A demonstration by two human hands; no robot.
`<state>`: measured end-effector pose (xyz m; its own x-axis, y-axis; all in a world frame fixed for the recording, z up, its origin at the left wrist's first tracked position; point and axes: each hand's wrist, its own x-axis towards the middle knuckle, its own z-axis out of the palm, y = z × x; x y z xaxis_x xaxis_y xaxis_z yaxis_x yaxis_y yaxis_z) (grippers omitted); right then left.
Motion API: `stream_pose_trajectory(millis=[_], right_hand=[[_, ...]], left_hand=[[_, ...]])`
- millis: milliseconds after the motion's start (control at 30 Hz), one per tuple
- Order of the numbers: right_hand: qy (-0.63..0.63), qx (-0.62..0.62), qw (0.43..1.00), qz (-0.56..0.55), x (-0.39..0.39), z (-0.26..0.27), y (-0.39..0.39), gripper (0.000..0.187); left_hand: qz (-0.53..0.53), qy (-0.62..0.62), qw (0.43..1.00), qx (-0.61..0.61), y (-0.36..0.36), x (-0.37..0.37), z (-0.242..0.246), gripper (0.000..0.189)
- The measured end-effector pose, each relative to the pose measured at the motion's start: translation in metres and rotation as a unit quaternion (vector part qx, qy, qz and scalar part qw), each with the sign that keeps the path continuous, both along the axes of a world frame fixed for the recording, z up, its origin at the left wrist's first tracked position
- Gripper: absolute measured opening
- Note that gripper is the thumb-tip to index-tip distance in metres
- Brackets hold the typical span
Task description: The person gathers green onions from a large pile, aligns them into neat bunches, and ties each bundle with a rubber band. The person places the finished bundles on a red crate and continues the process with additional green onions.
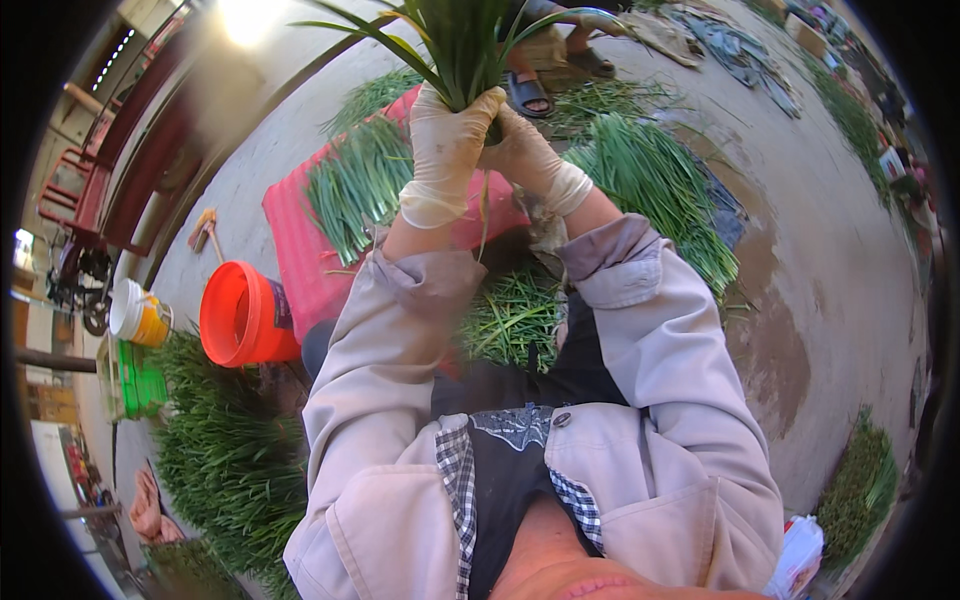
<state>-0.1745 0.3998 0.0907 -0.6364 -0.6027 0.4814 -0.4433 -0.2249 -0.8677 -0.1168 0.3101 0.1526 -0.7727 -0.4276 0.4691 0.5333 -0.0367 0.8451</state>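
Observation:
A bunch of long green leaves, probably Chinese chives (pixel 466 49), is held up at the top of the view, leaf tips fanning outward. My left hand (pixel 448 154), in a pale thin glove, is wrapped around its lower part. My right hand (pixel 529 154), gloved alike, closes on the same bunch from the other side; its fingertips are partly hidden. Below the left wrist, a layer of cut chives (pixel 356 187) lies on a pink-red sheet (pixel 289 232). A larger heap of chives (pixel 649 184) rests to the right of my right hand. Loose leaf scraps (pixel 510 315) lie between my legs.
At left stand a red bucket (pixel 240 315), a white-and-yellow bucket (pixel 135 315) and a green crate (pixel 142 386). A big mass of chives (pixel 225 457) fills the lower left. Another person's sandalled foot (pixel 531 97) is ahead. A broom (pixel 202 229) lies on the concrete floor.

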Motion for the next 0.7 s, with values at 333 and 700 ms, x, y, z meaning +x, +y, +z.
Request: stream_pose_trajectory(millis=[333, 700], right_hand=[[0.404, 0.255, 0.874, -0.086, -0.087, -0.144, -0.109, 0.048], [-0.102, 0.227, 0.959, 0.136, -0.105, -0.105, -0.113, 0.040]], left_hand=[[-0.051, -0.081, 0.995, 0.002, -0.106, -0.048, -0.119, 0.042], [-0.199, -0.176, 0.964, 0.022, -0.170, -0.070, -0.124, 0.058]])
